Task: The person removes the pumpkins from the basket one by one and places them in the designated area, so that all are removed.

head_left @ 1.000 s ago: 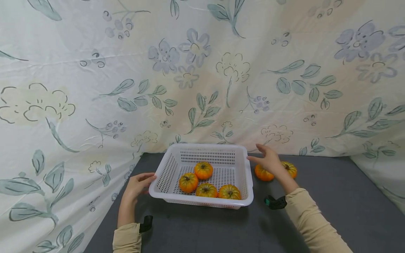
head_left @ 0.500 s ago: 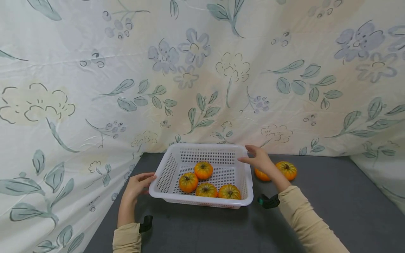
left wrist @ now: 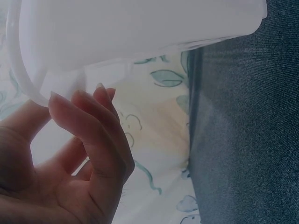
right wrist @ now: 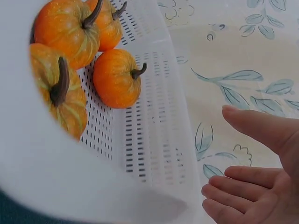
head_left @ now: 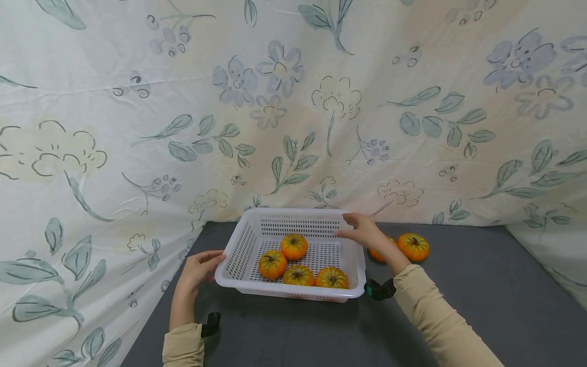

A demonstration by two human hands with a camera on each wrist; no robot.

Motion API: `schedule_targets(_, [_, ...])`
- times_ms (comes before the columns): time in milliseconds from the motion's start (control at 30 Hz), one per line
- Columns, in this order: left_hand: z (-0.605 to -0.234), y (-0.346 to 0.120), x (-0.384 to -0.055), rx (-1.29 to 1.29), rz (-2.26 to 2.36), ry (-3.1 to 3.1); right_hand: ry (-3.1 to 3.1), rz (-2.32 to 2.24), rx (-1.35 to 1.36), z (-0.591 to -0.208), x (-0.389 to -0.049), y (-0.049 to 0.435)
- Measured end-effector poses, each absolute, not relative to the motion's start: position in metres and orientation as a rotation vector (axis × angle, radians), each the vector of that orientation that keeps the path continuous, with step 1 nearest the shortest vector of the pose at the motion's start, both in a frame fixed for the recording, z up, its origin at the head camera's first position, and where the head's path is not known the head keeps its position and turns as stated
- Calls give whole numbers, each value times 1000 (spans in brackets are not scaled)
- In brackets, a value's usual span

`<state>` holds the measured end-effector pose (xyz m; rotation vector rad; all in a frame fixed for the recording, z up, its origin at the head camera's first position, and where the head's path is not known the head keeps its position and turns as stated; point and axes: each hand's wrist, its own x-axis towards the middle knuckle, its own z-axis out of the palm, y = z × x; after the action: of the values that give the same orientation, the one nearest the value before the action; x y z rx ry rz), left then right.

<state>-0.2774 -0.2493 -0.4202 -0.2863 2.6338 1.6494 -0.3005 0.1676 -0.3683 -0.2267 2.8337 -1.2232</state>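
Observation:
A white plastic basket [head_left: 289, 291] with slotted walls stands on the dark table. Several small orange pumpkins [head_left: 272, 264] lie on its floor, toward the front and middle. At the basket's left end, my left hand [head_left: 200, 267] holds the rim between thumb and curled fingers. My right hand [head_left: 365, 232] hovers at the right end wall, its thumb apart from the fingers and nothing in its grasp. In the right wrist view the right hand [right wrist: 257, 177] has an uncurled palm beside the basket wall. Whether it touches the rim, I cannot tell.
Right of the basket lie two more pumpkins: one [head_left: 414, 246] in full view, the other [head_left: 377, 255] partly behind the right forearm. A floral cloth [head_left: 321, 127] hangs close behind the dark table [head_left: 293, 331].
My right hand has moved left, from near the loose pumpkins to over the basket's right end, uncovering more of the far right pumpkin. The left hand and basket stay put.

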Motion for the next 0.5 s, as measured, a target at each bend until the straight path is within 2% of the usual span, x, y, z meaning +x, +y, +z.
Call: schedule_targets(500, [-419, -249, -277, -287, 1638, 2638, 2609, -1136, -318, -364, -308, 156])
